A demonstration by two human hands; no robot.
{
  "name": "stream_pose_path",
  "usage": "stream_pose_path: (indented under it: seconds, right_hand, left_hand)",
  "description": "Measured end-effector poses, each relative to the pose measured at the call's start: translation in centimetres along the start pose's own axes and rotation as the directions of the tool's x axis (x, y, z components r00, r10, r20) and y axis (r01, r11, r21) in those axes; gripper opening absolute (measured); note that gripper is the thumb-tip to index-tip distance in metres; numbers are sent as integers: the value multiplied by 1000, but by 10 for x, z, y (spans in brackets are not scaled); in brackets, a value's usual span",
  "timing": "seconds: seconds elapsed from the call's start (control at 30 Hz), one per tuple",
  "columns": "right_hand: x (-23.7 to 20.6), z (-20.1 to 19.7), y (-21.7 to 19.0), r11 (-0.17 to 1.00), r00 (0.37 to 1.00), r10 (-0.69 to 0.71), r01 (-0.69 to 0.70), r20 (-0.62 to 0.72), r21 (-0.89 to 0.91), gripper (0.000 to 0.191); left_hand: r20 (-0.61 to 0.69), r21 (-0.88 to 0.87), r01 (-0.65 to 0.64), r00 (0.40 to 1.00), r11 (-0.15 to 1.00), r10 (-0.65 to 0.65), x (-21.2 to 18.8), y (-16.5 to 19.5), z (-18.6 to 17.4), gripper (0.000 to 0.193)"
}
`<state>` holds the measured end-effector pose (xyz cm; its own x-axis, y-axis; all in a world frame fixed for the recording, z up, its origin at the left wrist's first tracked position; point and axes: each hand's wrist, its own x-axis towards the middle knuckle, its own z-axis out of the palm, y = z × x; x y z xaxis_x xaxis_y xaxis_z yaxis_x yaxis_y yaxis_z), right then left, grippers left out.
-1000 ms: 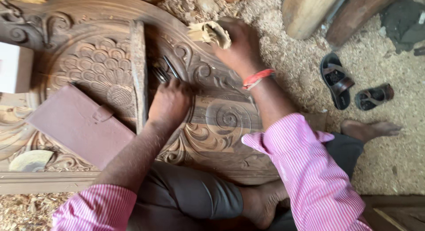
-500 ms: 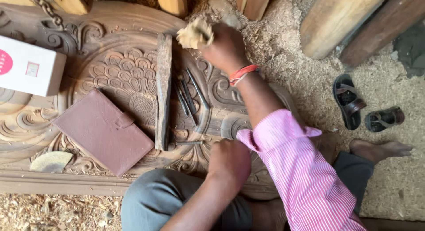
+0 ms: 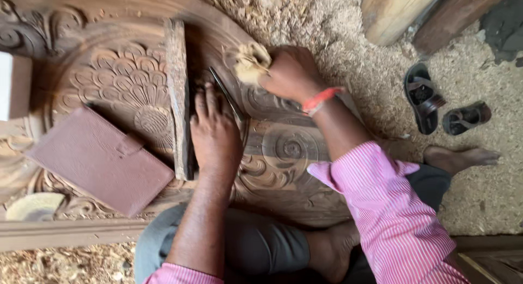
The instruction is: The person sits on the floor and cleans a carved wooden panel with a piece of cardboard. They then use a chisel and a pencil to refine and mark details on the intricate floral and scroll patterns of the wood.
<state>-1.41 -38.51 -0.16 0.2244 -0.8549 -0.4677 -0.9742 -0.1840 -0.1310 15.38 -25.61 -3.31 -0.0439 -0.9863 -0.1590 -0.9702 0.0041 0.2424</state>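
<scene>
**Rubbing the carved panel, left hand now flat on the wood**

Looking down from the head camera, the right hand (image 3: 291,71) has its fingers (image 3: 272,63) closed tight around a crumpled wad of tan sandpaper (image 3: 251,62), which is pressed against the raised border of the carved wooden panel (image 3: 128,80). An orange band circles that wrist. The left hand (image 3: 213,132) lies palm down on the carving with its fingers (image 3: 202,99) stretched out and slightly spread, holding nothing; it rests just beside a long wooden strip (image 3: 177,93) that lies across the panel, and its fingertips touch thin metal chisels (image 3: 226,96) lying between the two hands.

Half a second earlier the left hand was low in the picture, near the person's lap and off the carving; it has since come up onto the panel beside the strip, covering part of the chisels. The right hand has kept its hold on the sandpaper at the same stretch of border.

Left of the strip a brown leather wallet (image 3: 101,159) lies on the carving, with a white box (image 3: 12,87) at the picture's left edge. A pair of dark sandals (image 3: 444,101) sits on the sawdust-covered floor (image 3: 348,39), well apart from the hands, and a bare foot (image 3: 463,157) lies below them.
</scene>
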Motion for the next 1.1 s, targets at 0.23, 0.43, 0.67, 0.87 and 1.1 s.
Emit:
stream_pose_path:
  seconds: [0.23, 0.43, 0.67, 0.87, 1.1]
  right_hand:
    - [-54, 20, 28, 920, 806, -209, 354, -554, 169, 25]
    - [-68, 22, 78, 954, 986, 107, -66, 126, -293, 45]
    - [-96, 22, 105, 900, 798, -280, 412, -534, 144, 26]
    - [-95, 11, 85, 957, 988, 152, -145, 10, -252, 24]
    - [-81, 6, 85, 932, 823, -275, 355, -497, 74, 28]
  left_hand:
    - [-15, -45, 38, 999, 998, -39, -2, -5, 11, 63]
    - [-17, 24, 13, 1000, 1000, -12, 3, -7, 22, 60]
    - [-1, 26, -13, 1000, 1000, 13, 2, -1, 20, 58]
    - [-16, -72, 20, 1000, 997, -21, -2, -3, 20, 53]
    - [-137, 1, -40, 990, 999, 39, 1, 3, 25, 57]
